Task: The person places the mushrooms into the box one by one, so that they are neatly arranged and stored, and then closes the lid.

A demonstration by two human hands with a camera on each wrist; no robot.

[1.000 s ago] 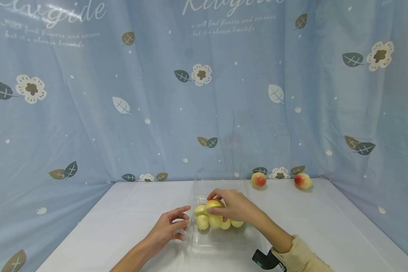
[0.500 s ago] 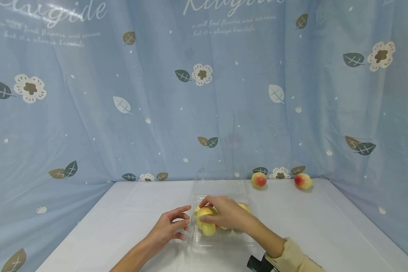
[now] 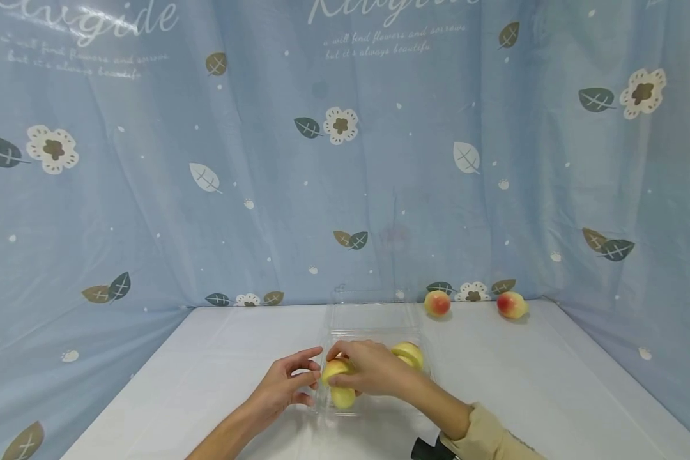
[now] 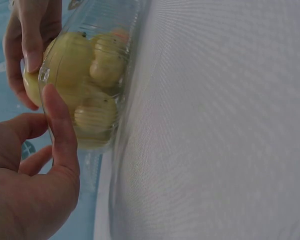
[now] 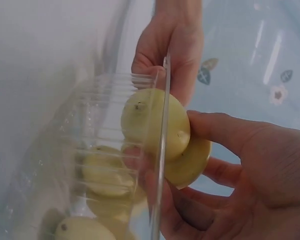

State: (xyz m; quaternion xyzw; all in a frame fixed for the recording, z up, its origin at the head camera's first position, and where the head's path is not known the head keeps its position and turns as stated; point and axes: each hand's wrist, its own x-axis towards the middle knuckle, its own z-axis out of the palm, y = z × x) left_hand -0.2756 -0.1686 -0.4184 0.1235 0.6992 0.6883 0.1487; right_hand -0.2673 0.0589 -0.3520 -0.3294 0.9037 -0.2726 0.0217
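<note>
My right hand (image 3: 368,367) grips a yellow peach (image 3: 335,368) with a red blush, over the left side of a clear plastic container. In the right wrist view, the gripped peach (image 5: 192,162) stands above the rim, behind another peach (image 5: 155,122) low against the wall. My left hand (image 3: 287,380) pinches the left rim of the container (image 3: 379,414); its fingers (image 4: 64,135) lie along the wall in the left wrist view. Several more yellow peaches (image 4: 109,60) sit inside, two of them (image 3: 408,354) visible at the right. My right hand hides part of the contents.
The container's clear lid (image 3: 374,313) lies folded back behind it. Two red-and-yellow peaches (image 3: 437,303) (image 3: 512,305) rest at the table's back edge, to the right. A blue patterned curtain (image 3: 345,191) hangs behind the white table (image 3: 236,338).
My right hand has moved left and toward me with the gripped peach, ending near the container's left wall. The left hand has stayed in place at the rim.
</note>
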